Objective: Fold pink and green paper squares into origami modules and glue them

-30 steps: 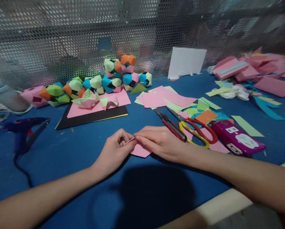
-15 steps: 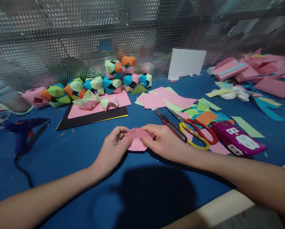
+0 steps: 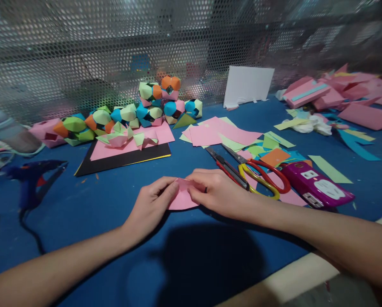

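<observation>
- Hands: left hand (image 3: 150,207), right hand (image 3: 221,194), closed on pink paper (image 3: 182,199) from opposite edges, apparently to steady its fold.
- Cutter (image 3: 234,173) and scissors (image 3: 234,154): on counter (image 3: 107,204) near right forearm (image 3: 293,218), presumably within reach.
- Glue gun (image 3: 27,183): left, apart.
- Folded shapes (image 3: 128,113): farther back, near mesh (image 3: 98,42).

Dim scene, dark foreground shadow, blurred edges.
</observation>
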Tool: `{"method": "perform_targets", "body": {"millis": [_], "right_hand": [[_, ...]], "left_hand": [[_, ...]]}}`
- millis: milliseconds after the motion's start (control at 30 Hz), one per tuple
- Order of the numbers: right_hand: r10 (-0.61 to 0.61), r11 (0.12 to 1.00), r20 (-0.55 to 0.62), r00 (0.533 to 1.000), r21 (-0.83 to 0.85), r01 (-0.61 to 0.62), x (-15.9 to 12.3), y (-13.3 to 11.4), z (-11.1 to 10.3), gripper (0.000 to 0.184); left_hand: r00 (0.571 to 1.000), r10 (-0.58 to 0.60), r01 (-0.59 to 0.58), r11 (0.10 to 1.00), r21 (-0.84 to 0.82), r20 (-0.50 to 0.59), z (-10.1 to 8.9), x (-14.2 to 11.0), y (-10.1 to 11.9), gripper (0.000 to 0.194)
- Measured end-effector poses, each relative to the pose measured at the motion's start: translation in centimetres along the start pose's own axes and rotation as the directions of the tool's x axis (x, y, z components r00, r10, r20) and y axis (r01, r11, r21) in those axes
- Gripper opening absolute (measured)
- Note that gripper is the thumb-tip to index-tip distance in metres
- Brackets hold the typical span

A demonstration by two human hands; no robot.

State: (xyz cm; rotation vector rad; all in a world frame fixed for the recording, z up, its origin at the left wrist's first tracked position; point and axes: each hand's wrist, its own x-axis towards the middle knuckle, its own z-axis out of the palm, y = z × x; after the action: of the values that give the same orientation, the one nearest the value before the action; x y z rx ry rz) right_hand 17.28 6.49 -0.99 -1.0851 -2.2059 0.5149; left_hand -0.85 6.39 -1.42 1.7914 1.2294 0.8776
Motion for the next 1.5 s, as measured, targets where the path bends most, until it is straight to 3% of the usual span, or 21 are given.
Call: {"method": "perform_targets", "body": {"millis": [100,267,467,667,733,867,1000,1333,1500], "right_hand": [[0.032,0.999,-0.037,0.999,0.038,-0.031,0.0,-0.5,0.0,0.015],[0.163,0.985,-0.077,0.984,0.075,-0.158,0.1,-0.6,-0.1,0.034],[0.031,0.999,-0.108,0.994,-0.007,-0.032,0.0,0.0,0.1,0.034],[0.234,0.96,-0.086,0.968,0.181,-0.216,0.1,-0.6,0.2,0.043],[0.237,0.957,-0.103,0.966,0.194,-0.214,0.1,-0.4,0.4,0.038],[0.155,0.981,-0.184,0.971,0.146,-0.129,0.1,0.2,0.7,0.022],[0.081,0.989,-0.187,0.979,0.138,-0.056,0.0,0.1,0.6,0.009],[-0.144,0.987,-0.214,0.966,0.037,0.156,-0.1,0.6,0.9,0.012],[-0.266,0.963,-0.188,0.945,0.002,0.271,-0.3,1.1,1.2,0.015]], "left_hand": [[0.999,-0.003,0.003,1.0,0.012,-0.042,-0.1,0.0,0.1,0.026],[0.996,-0.049,0.046,0.998,-0.049,-0.076,0.0,0.1,-0.1,0.03],[0.998,-0.037,0.034,0.998,-0.056,-0.054,0.0,0.1,-0.2,0.027],[0.986,-0.096,0.085,0.993,-0.082,-0.138,0.0,0.1,-0.4,0.025],[0.981,-0.124,0.105,0.986,-0.132,-0.148,0.1,0.1,-0.6,0.023],[0.984,-0.157,0.131,0.956,-0.262,-0.083,0.3,0.0,-0.8,0.017],[0.979,-0.198,0.176,0.931,-0.32,-0.039,0.5,0.0,-1.0,0.017],[0.972,-0.23,0.228,0.866,-0.444,0.05,0.6,0.1,-0.8,0.019],[0.973,-0.218,0.231,0.876,-0.422,0.08,0.5,0.1,-0.5,0.02]]}}
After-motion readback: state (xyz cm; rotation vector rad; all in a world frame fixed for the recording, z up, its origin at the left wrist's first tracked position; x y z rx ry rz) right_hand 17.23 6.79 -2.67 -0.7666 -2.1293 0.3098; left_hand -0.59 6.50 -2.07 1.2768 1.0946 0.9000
